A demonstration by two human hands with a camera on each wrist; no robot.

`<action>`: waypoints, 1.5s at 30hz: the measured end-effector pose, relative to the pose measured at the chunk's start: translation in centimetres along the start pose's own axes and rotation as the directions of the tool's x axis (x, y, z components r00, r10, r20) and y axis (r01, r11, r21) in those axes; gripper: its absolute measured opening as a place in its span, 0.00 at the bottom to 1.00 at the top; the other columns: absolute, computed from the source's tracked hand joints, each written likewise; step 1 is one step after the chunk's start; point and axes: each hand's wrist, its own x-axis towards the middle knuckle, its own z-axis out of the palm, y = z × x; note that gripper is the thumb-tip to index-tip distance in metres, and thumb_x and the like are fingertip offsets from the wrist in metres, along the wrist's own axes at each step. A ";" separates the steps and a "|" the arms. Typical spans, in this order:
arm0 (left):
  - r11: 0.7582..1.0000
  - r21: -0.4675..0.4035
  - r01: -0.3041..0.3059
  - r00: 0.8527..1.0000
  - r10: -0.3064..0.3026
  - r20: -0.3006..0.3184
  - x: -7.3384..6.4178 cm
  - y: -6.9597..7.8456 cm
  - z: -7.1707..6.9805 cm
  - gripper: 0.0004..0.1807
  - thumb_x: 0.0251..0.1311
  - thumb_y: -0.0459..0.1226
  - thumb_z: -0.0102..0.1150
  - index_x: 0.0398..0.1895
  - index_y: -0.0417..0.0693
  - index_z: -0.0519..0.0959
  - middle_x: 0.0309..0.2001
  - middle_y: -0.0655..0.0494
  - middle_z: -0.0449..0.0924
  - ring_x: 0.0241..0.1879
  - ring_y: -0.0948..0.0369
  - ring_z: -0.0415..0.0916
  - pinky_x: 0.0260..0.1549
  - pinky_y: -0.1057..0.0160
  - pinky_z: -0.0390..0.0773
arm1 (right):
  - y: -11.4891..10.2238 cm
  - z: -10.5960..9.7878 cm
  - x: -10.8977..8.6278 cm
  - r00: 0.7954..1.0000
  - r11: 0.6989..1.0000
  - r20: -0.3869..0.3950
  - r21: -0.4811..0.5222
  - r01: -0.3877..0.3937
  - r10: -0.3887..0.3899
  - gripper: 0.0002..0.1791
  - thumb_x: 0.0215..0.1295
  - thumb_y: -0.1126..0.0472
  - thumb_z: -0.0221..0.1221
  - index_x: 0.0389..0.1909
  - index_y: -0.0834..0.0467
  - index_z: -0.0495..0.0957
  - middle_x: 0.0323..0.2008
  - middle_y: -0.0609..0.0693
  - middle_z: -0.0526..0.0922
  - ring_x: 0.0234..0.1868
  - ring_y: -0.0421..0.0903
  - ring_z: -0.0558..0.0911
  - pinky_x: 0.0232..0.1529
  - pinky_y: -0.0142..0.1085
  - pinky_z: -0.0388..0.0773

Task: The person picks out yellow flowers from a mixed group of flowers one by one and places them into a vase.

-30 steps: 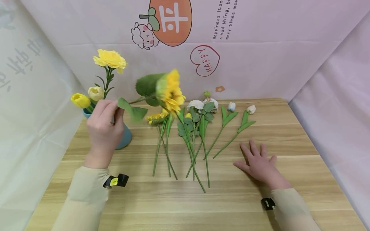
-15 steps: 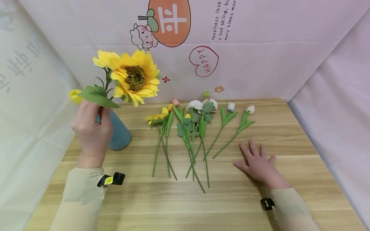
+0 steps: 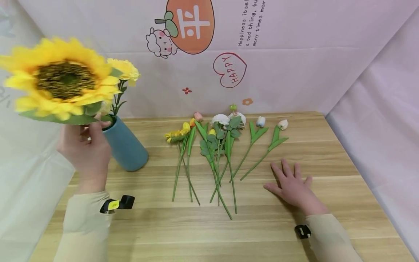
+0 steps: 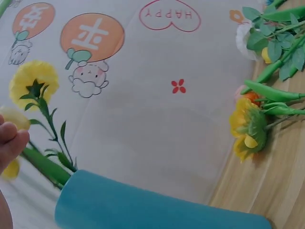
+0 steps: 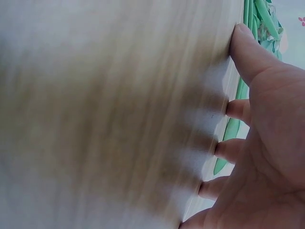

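Observation:
My left hand [image 3: 87, 154] holds a large artificial sunflower [image 3: 65, 80] by its stem, up beside the mouth of a blue vase [image 3: 127, 145]. The bloom faces the head camera and covers part of the flowers behind it. Out of the tilted-looking vase rises a yellow carnation [image 3: 126, 70], and in the left wrist view a pale yellow tulip [image 4: 16, 118] shows next to my fingertips. The stem's lower end is hidden by the hand. On the wooden table [image 3: 183, 233], my right hand [image 3: 292, 185] rests palm down with its fingers spread.
Several flowers lie across the table's middle: a smaller sunflower [image 3: 176, 135], a pink tulip [image 3: 198, 116], white roses [image 3: 221, 119], a blue-white tulip [image 3: 260, 121] and a white tulip [image 3: 283, 124]. A printed cloth [image 3: 288, 72] hangs behind the table and along both sides.
My left hand has carried the sunflower leftward across the vase mouth, and its bloom has turned toward the head camera. The right hand and the flowers on the table have stayed put.

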 end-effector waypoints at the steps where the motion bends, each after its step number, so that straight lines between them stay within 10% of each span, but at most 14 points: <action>1: 0.999 -0.041 0.024 1.000 -0.025 -0.019 0.0 0.1 -0.2 0.08 0.69 0.26 0.55 0.43 0.31 0.83 0.36 0.45 0.85 0.30 0.69 0.83 0.30 0.76 0.76 | 0.0 0.0 0.0 1.000 1.000 0.000 -0.001 0.000 0.000 0.51 0.68 0.25 0.50 0.81 0.54 0.52 0.79 0.70 0.44 0.74 0.82 0.41 0.55 0.88 0.39; 5: 0.981 -0.176 0.075 0.995 -0.086 -0.055 -0.4 0.2 -0.8 0.06 0.67 0.24 0.59 0.42 0.28 0.82 0.36 0.49 0.85 0.29 0.62 0.85 0.35 0.69 0.82 | -0.1 0.0 0.0 1.000 1.000 -0.003 -0.003 0.000 0.000 0.51 0.68 0.25 0.50 0.81 0.54 0.53 0.79 0.70 0.44 0.74 0.82 0.41 0.55 0.88 0.39; 12: 0.982 -0.170 0.085 0.989 -0.103 -0.103 -0.4 -0.4 -1.7 0.06 0.67 0.27 0.60 0.38 0.28 0.83 0.33 0.49 0.85 0.28 0.64 0.85 0.38 0.66 0.84 | 0.0 0.0 0.0 1.000 1.000 0.001 0.000 0.000 0.000 0.51 0.68 0.26 0.50 0.81 0.55 0.53 0.79 0.70 0.44 0.74 0.82 0.41 0.55 0.88 0.39; 25: 0.955 -0.212 0.206 0.926 -0.260 -0.274 0.9 -1.6 -3.0 0.03 0.69 0.26 0.56 0.39 0.39 0.79 0.33 0.44 0.82 0.23 0.59 0.84 0.35 0.64 0.85 | -0.1 0.0 -0.1 1.000 1.000 -0.007 0.004 0.007 -0.006 0.51 0.68 0.26 0.50 0.80 0.55 0.53 0.79 0.70 0.44 0.75 0.82 0.40 0.55 0.88 0.39; 45: 0.948 -0.255 0.192 0.875 -0.282 -0.392 3.4 -1.3 -3.5 0.01 0.69 0.27 0.57 0.39 0.39 0.75 0.32 0.49 0.72 0.20 0.59 0.80 0.33 0.64 0.85 | -0.2 -0.1 -0.2 1.000 1.000 -0.009 -0.001 0.006 -0.006 0.51 0.68 0.26 0.51 0.80 0.56 0.54 0.79 0.71 0.45 0.74 0.82 0.41 0.55 0.88 0.39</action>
